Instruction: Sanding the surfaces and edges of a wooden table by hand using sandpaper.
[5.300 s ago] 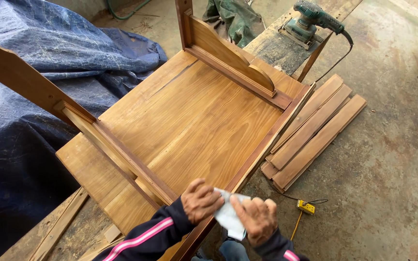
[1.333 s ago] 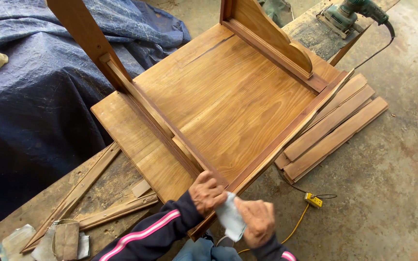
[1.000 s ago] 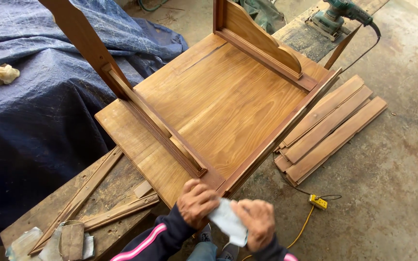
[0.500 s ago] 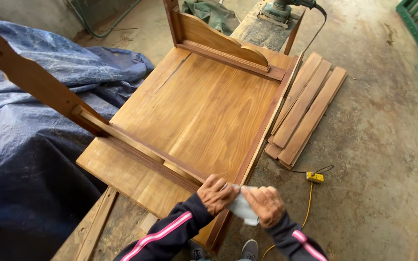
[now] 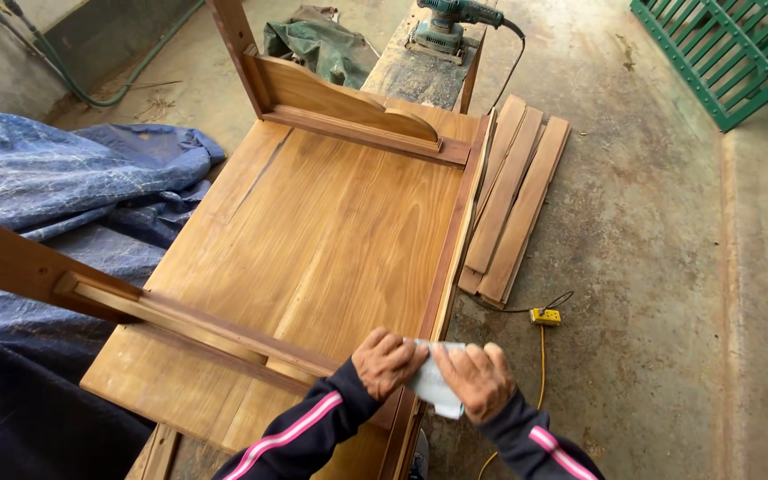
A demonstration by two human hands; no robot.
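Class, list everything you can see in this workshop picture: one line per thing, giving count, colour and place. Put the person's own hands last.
Upturned wooden table: one, honey brown, centre, legs pointing up.
Loose planks: a few, light brown, on the floor right of the table.
Power sander: one, green, on a bench at top.
Green cloth: one, crumpled, top, left of the sander.
Blue tarp: one, left side.
Yellow plug socket: one, on the floor, right of the table.
Green metal grating: one, top right.
Hose: one, green, top left.
Pale sheet: one, grey-white, on the table's near edge.
Left hand: on the sheet.
Right hand: on the sheet.
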